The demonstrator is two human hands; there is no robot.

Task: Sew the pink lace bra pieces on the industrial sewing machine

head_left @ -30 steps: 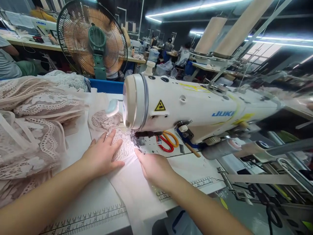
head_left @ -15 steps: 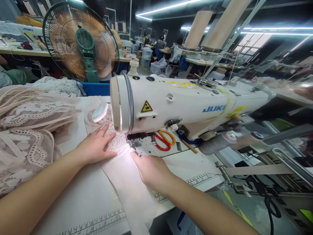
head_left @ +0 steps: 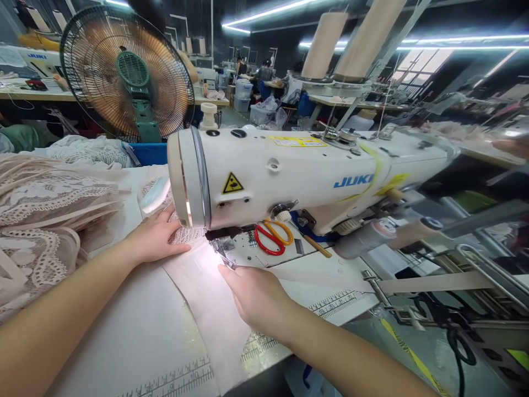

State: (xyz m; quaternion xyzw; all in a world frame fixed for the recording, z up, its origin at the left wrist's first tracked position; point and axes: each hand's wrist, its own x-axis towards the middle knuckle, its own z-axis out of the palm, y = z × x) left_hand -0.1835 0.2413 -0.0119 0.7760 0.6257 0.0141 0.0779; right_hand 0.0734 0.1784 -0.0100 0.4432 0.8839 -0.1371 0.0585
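Observation:
My left hand (head_left: 155, 237) lies flat with fingers and thumb spread, pressing on pale pink lace (head_left: 188, 235) just left of the sewing machine head (head_left: 182, 182). A smooth pale fabric panel (head_left: 202, 292) runs from the lace toward me and over the table's front edge. My right hand (head_left: 256, 292) is closed at the panel's right side, thumb on top and the other fingers hidden beneath. Its thumb tip is beside a small metal attachment (head_left: 225, 259) near the presser foot. The needle area is partly hidden under the machine head.
Red-handled and orange-handled scissors (head_left: 270, 240) lie on the machine bed. Piled lace pieces (head_left: 41, 242) fill the left side. A large fan (head_left: 128, 71) stands behind. Thread cones (head_left: 324, 44) rise above. A pale strip (head_left: 438, 284) runs through a metal guide at right.
The view has swung slightly right. My left hand has slid a little away from me with the fabric, and less lace shows before the needle. My right hand stays near the metal attachment.

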